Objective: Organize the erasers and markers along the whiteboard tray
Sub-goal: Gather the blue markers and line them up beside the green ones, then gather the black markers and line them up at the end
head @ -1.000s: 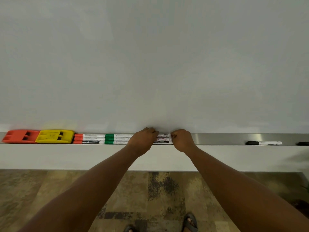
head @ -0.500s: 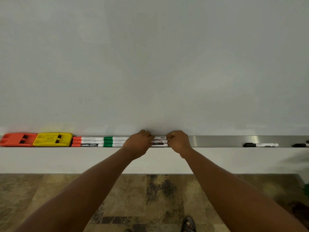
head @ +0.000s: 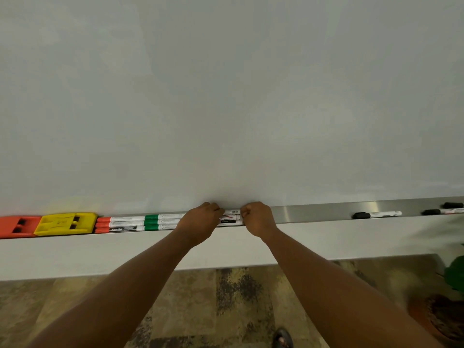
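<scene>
A steel whiteboard tray (head: 311,213) runs across the view. At its left end lie an orange eraser (head: 17,226) and a yellow eraser (head: 65,223), side by side. Right of them sit red-capped markers (head: 118,223), then green-capped markers (head: 160,221), stacked in rows. A third group of markers (head: 231,218) lies between my hands. My left hand (head: 199,223) rests curled over that group's left end. My right hand (head: 256,218) is curled against its right end. Which fingers grip the markers is hidden.
Loose black-capped markers lie farther right on the tray: one (head: 376,214) alone and two (head: 445,209) at the frame edge. The blank whiteboard (head: 226,96) fills the upper view. A green plant (head: 455,275) stands low at the right. My sandalled foot (head: 282,339) is on the patterned floor.
The view has tilted and drifted slightly; both hands stay on the middle marker group, which has shifted a little left towards the green-capped markers.
</scene>
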A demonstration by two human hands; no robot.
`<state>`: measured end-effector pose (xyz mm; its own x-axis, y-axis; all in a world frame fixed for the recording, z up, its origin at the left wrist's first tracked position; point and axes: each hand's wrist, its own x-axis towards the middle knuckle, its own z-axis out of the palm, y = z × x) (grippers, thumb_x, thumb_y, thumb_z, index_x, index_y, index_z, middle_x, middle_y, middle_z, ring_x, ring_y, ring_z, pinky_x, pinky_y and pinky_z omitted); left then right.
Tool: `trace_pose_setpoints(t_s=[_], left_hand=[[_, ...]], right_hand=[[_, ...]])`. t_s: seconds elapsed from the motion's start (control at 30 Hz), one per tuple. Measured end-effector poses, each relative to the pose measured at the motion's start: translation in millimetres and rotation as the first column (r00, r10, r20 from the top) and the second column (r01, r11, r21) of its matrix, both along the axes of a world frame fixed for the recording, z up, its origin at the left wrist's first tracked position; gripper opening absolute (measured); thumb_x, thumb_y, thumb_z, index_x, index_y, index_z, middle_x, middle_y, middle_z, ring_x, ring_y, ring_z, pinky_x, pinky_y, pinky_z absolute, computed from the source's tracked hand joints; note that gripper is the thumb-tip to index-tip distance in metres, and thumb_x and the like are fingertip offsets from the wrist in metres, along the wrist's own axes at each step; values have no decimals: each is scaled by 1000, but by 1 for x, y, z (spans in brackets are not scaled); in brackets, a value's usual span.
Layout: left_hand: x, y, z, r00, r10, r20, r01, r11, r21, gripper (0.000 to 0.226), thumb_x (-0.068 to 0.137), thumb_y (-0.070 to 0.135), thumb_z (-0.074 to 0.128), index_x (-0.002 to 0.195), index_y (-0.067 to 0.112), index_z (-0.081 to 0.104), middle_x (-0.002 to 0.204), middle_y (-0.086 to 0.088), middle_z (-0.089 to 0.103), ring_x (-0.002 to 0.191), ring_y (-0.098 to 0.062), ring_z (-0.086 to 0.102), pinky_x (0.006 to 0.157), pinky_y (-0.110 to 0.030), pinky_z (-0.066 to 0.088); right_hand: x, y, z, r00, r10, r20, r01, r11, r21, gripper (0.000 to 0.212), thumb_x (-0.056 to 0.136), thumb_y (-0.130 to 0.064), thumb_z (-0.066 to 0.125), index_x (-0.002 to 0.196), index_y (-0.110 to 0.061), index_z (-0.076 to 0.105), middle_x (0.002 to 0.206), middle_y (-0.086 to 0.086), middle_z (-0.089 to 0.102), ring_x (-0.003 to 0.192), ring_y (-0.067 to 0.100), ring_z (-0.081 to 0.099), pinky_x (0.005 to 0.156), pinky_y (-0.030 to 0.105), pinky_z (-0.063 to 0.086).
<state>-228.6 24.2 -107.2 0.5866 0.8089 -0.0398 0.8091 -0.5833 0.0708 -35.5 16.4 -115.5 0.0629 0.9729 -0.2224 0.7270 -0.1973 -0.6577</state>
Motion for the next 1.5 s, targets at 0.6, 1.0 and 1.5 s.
trace_pose_setpoints(t_s=[0.6, 1.0, 1.5], left_hand=[[64, 6, 18, 990, -69, 120, 60, 995, 84, 19, 88, 33, 50, 83, 19, 63, 80, 3, 62, 72, -20, 61, 56, -30, 45], [221, 3, 44, 956, -218, 196, 205, 975, 84, 30, 91, 35, 48, 65, 22, 42, 62, 4, 46, 52, -18, 43, 51, -25, 31], [398, -2, 34, 959, -275, 68, 275, 961, 15, 23, 92, 21, 49, 113, 19, 57, 108, -1, 57, 97, -22, 57, 70, -36, 49]], right_hand=[[98, -17, 22, 992, 58, 116, -91, 950, 299, 23, 92, -10, 52, 105, -14, 70, 102, 5, 69, 93, 21, 64, 84, 31, 51], [240, -46, 46, 922, -63, 383, -107, 907, 408, 23, 87, -12, 55, 103, -13, 71, 105, 6, 67, 98, 27, 58, 80, 40, 53], [405, -68, 48, 759, -204, 619, 28, 959, 281, 28, 88, -14, 52, 109, -23, 68, 111, 0, 66, 101, 27, 57, 79, 38, 45]])
